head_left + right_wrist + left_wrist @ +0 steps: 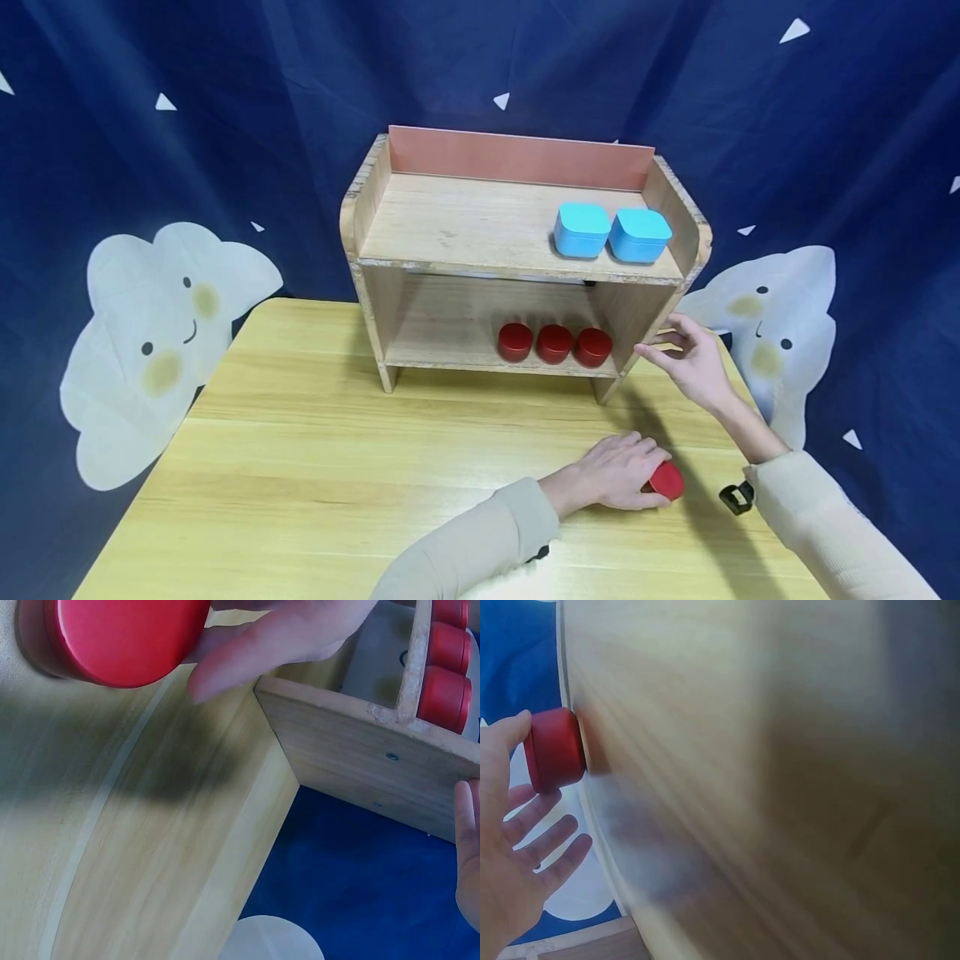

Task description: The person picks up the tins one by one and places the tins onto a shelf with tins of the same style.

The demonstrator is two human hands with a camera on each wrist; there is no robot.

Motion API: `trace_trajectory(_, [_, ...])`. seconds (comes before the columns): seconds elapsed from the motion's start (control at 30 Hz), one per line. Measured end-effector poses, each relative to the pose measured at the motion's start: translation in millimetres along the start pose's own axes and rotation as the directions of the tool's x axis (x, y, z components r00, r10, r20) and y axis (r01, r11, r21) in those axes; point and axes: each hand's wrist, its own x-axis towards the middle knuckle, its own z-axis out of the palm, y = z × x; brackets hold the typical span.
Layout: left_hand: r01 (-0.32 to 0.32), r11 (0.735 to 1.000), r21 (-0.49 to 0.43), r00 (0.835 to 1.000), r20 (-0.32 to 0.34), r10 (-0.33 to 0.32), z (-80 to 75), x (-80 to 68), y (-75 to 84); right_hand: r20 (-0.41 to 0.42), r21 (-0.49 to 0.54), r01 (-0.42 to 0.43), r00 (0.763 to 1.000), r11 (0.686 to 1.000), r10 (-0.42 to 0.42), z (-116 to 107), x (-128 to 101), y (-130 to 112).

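My left hand [618,471] is low over the table, its thumb and fingers around a small round red tin [667,481] standing on the wood. In the left wrist view the thumb and index finger of that hand [510,832] pinch the tin [556,750] while the other fingers spread away from it. My right hand [693,362] is beside the right side panel of a small wooden shelf [480,225]. Its fingertips touch or nearly touch the panel's outer face, also seen in the right wrist view, where only part of the hand [469,859] shows.
Three red tins [554,344] stand in a row on the lower shelf, toward the right. Two light blue boxes [582,230] sit at the right of the upper shelf. Behind the wooden table [300,467] hangs a dark blue curtain [315,83] with cloud shapes.
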Motion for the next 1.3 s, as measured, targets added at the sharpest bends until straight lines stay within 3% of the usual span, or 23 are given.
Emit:
trace_trajectory(0.53, [-0.015,1.0,0.012,1.0,-0.001,0.015,0.7,-2.5,-4.0,0.0,0.011,0.004,1.0,1.0,-0.004,1.2,0.7,0.9])
trace_trajectory(0.83, [0.011,1.0,-0.028,1.0,0.017,-0.01,-2.3,-11.1,-14.3,-0.003,0.001,0.007,1.0,1.0,-0.007,1.5,0.2,-0.2])
trace_trajectory(1.3, [0.025,1.0,-0.002,1.0,0.006,-0.025,-10.6,-24.8,-25.6,-0.014,0.001,0.019,1.0,1.0,-0.019,1.4,0.3,0.9])
